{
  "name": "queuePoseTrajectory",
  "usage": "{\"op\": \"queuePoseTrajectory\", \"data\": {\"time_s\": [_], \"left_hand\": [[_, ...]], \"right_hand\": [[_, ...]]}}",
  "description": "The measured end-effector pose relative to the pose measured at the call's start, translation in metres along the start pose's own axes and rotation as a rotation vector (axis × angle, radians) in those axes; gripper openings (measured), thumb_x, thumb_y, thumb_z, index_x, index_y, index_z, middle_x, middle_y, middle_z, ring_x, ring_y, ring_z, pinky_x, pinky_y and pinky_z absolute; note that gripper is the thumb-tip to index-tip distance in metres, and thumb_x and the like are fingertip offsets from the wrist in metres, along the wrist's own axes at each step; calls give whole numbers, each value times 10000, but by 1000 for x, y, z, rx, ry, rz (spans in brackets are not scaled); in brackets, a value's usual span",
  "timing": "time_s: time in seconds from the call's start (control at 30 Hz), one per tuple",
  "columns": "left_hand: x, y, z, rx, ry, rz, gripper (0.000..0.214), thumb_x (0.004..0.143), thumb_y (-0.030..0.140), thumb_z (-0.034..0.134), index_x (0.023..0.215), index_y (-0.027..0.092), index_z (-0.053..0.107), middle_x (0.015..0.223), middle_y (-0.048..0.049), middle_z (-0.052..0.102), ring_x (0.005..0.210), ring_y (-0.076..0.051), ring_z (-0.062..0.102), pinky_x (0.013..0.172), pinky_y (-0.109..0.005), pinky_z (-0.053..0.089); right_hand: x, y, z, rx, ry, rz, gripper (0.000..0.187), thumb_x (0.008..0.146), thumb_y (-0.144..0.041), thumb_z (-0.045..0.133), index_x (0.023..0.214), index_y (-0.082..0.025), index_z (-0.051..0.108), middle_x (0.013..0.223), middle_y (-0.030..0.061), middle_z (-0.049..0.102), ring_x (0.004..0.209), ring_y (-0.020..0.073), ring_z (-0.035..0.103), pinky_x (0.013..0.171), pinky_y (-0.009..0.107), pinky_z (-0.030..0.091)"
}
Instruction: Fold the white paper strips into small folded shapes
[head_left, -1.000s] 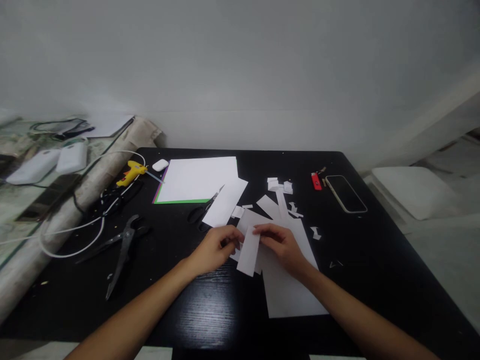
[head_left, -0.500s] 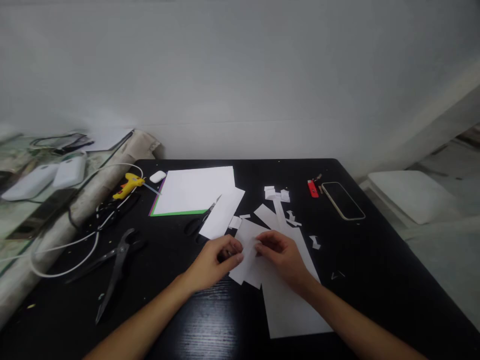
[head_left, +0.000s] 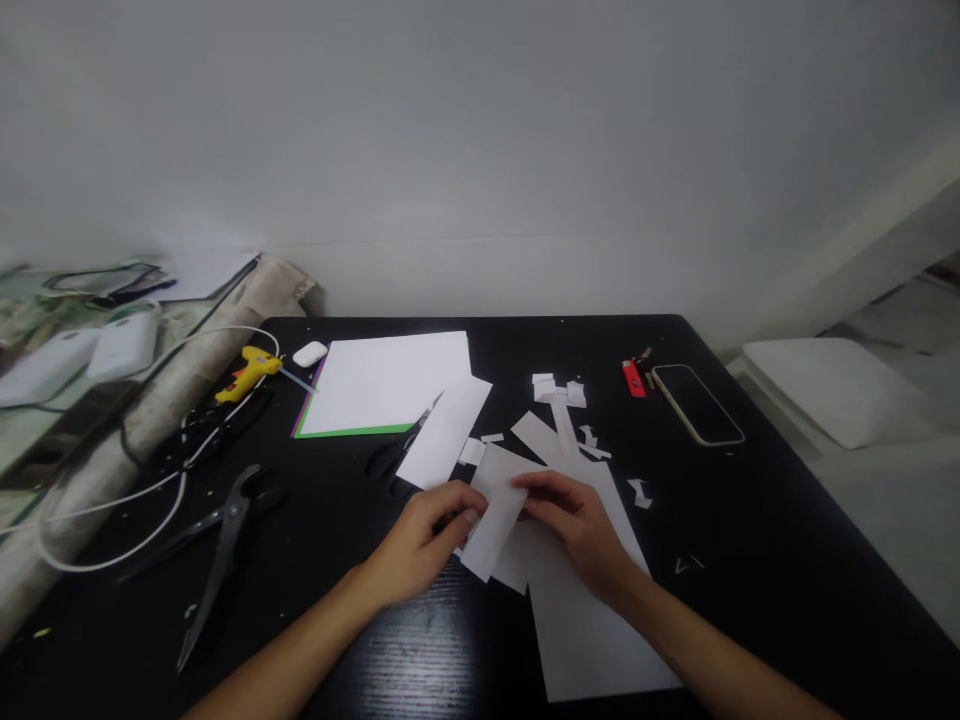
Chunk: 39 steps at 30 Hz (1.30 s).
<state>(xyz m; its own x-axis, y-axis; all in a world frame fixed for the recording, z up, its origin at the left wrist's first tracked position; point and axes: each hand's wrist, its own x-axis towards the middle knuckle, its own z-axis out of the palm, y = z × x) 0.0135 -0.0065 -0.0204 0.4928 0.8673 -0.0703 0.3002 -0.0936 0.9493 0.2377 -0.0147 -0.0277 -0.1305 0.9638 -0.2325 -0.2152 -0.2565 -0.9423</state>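
Note:
A small white paper piece (head_left: 493,537) is held up between my two hands at the middle of the black table. My left hand (head_left: 435,532) pinches its left edge with thumb and fingers. On the opposite edge, the thumb and fingertips of my right hand (head_left: 568,517) are closed. Under my right hand and wrist lies a larger white sheet (head_left: 600,640). Just beyond are a loose white strip (head_left: 446,430), a paper construction with folded ends (head_left: 562,415) and a few small scraps (head_left: 589,437). Scissors (head_left: 386,462) lie partly covered by the strip.
A stack of paper (head_left: 390,380) with coloured sheets beneath is at the back left. Left of it are a yellow glue gun (head_left: 251,372), a white case (head_left: 310,354) and dark pliers (head_left: 229,530). A red lighter (head_left: 634,378) and a phone (head_left: 697,405) lie at right.
My right fingers have shifted onto the edge of the small paper piece, which now stands out tilted between both hands. The view has moved slightly.

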Motion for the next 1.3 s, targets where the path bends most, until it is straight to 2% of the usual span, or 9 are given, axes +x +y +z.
{"op": "queuePoseTrajectory", "data": {"time_s": [0.23, 0.43, 0.57, 0.8, 0.97, 1.07, 1.17, 1.3], "left_hand": [[1, -4, 1, -39, 15, -22, 184, 976, 304, 553, 990, 176, 685, 874, -46, 663, 766, -167, 577, 689, -273, 440], [1, -3, 4, -103, 14, -98, 153, 880, 311, 696, 908, 162, 672, 734, 5, 586, 681, -134, 521, 620, -240, 389], [0, 0, 5, -109, -3, -123, 138, 888, 306, 686, 887, 173, 648, 677, 36, 525, 634, -116, 474, 590, -231, 352], [0, 0, 6, -195, -31, -97, 52, 914, 210, 571, 937, 180, 607, 708, 26, 538, 650, -128, 499, 611, -246, 365], [-4, 2, 1, -259, -99, -46, 327, 753, 38, 481, 1013, 196, 602, 819, 5, 596, 724, -142, 524, 660, -257, 377], [-6, 3, -2, -252, -133, -34, 431, 686, 21, 481, 1061, 202, 593, 810, 9, 592, 734, -152, 515, 674, -265, 377], [-7, 3, -1, -201, -113, -32, 309, 767, 83, 575, 1050, 206, 592, 787, 16, 551, 743, -156, 503, 686, -266, 381], [-4, 0, 4, -149, -54, -50, 138, 897, 288, 646, 982, 197, 586, 728, 35, 471, 684, -135, 438, 639, -249, 348]], "right_hand": [[-1, -1, 1, -9, -38, -6, 280, 721, -230, 826, 996, -258, 785, 991, 44, 767, 958, 241, 707, 892, 399, 585], [-1, -2, 3, -72, -15, -18, 278, 756, -407, 843, 961, -226, 794, 924, 61, 771, 839, 231, 720, 835, 396, 601], [0, -4, 6, -57, 5, -9, 289, 796, -477, 800, 862, -196, 792, 870, 63, 763, 805, 232, 721, 805, 391, 613], [0, 1, 5, 7, -2, 41, 354, 753, -461, 846, 946, -178, 755, 831, 66, 772, 748, 226, 734, 738, 381, 628], [0, 2, 6, 12, 13, 63, 358, 746, -458, 854, 904, -167, 719, 817, 67, 769, 721, 210, 728, 697, 350, 622], [1, 2, 6, 25, 7, 66, 354, 753, -449, 851, 912, -168, 705, 805, 61, 765, 721, 201, 724, 682, 330, 616], [1, 3, 5, 29, -16, 66, 350, 767, -438, 844, 929, -168, 692, 802, 56, 759, 735, 202, 727, 674, 320, 610], [1, 5, 6, 22, -79, 62, 342, 794, -435, 824, 936, -162, 674, 784, 52, 753, 725, 194, 719, 685, 321, 608]]}}
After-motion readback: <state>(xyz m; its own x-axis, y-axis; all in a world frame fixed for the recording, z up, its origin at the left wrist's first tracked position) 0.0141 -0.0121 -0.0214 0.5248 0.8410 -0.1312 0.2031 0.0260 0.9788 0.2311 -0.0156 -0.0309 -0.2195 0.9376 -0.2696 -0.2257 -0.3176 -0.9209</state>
